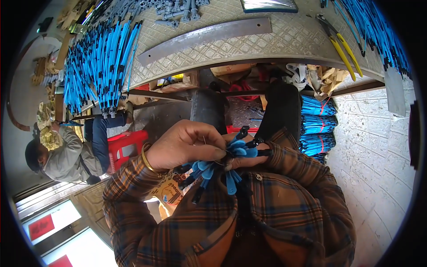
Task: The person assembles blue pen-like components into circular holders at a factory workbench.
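Note:
In front of my chest is a bundle of blue rods with black tips [203, 169], seen nearly end-on, its ends fanned out. My right hand [251, 156] is closed around the bundle from the right, its fingers partly hidden behind the blue ends. My left hand [189, 144] is closed in a pinch at the bundle's upper left, thumb against the fingers. A thin wire or thread [204, 139] shows by the left fingers, and a fine loop of it appears to run at the middle of the bundle.
A patterned table [213, 52] ahead holds a long curved metal strip [209, 39], grey plastic parts [184, 11], yellow-handled pliers [341, 46] and loose blue rods [104, 58]. Tied rod bundles [318, 124] are stacked by the white wall. Another person [73, 151] sits left, near a red stool [126, 147].

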{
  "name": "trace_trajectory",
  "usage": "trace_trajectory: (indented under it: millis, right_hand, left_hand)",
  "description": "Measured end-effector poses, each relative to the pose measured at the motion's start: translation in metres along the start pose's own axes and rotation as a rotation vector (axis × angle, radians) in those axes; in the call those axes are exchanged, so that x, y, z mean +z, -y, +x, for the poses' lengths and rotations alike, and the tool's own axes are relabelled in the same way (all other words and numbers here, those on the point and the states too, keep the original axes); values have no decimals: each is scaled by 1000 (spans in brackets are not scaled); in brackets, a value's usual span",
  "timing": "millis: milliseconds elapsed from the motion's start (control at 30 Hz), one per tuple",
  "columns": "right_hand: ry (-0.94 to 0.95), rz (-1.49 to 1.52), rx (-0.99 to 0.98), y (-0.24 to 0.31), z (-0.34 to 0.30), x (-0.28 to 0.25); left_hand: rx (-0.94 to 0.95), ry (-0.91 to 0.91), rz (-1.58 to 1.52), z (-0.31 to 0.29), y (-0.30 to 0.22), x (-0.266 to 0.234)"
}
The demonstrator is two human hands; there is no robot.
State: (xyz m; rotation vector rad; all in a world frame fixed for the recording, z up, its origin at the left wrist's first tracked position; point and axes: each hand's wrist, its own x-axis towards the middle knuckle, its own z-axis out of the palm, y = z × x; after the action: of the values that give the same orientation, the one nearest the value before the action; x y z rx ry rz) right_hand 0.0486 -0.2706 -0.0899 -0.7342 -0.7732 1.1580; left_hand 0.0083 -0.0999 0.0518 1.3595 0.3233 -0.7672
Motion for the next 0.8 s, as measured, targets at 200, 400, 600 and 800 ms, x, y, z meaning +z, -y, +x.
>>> trace_trajectory:
  millis: [200,400,600,800]
  right_hand:
    - [3,-50,37,-4,12,-1]
    - [44,-28,80,2,22,8]
    - [-12,129,269,-7,22,9]
    - [51,68,176,-6,25,0]
  left_hand:
    - [58,54,-22,-2,4,-16]
    - [205,58,67,-13,8,-28]
    - [234,85,182,-11,15,-41]
    - [248,176,138,-6,18,-52]
